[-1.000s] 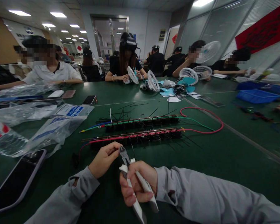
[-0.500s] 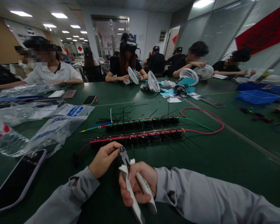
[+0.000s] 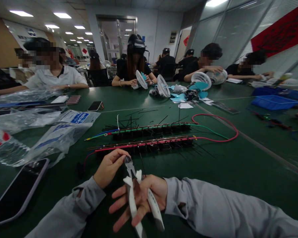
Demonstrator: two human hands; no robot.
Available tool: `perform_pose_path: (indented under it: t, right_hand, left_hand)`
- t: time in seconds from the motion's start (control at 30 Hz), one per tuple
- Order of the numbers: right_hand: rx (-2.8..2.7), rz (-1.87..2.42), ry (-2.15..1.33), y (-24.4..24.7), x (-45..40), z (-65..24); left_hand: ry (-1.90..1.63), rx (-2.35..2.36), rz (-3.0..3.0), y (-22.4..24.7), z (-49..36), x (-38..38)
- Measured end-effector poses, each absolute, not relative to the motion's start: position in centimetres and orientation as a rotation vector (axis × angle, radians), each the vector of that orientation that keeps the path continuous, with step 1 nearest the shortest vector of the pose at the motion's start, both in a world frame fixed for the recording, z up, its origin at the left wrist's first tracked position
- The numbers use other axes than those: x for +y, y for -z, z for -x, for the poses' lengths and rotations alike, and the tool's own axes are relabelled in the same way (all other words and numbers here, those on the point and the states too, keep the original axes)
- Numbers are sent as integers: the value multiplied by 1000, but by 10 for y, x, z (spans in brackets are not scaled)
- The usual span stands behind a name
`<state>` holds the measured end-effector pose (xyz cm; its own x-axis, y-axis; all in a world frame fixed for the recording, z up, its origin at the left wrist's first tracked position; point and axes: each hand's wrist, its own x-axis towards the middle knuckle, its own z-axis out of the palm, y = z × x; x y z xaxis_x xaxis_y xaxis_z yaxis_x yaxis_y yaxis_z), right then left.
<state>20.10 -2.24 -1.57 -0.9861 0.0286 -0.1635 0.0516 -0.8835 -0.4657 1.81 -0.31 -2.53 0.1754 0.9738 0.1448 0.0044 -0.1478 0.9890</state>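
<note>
Across the palm of my right hand (image 3: 141, 201) lies a pair of white-handled diagonal cutters (image 3: 131, 195). The thumb is over the handles while several fingers are stretched out. Thumb and fingertips of my left hand (image 3: 110, 168) are pinched together right beside the cutter jaws; what they pinch, if anything, is too small to make out. Just beyond both hands is a long black strip with a red wire (image 3: 139, 143) along it and black cable tie tails sticking out. Behind that sits a similar strip with a green wire (image 3: 151, 127).
At the left lie a phone (image 3: 17, 191), a clear plastic bag (image 3: 64, 132) and a water bottle (image 3: 7, 148). Fan parts (image 3: 188, 92) are spread across the far side, where several people sit. Blue trays (image 3: 274, 101) stand at the right. A red wire loop (image 3: 235, 129) curves beyond the strips.
The fingers of my right hand have spread from around the cutter handles. The cutters have shifted slightly left, and my left hand has moved up a little.
</note>
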Motion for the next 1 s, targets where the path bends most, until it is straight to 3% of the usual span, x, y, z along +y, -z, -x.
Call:
perform_pose_path:
  t: [1.0]
  right_hand:
    - [702, -207, 3038, 18, -17, -201]
  left_hand:
    - [-1032, 975, -1524, 18, -18, -4]
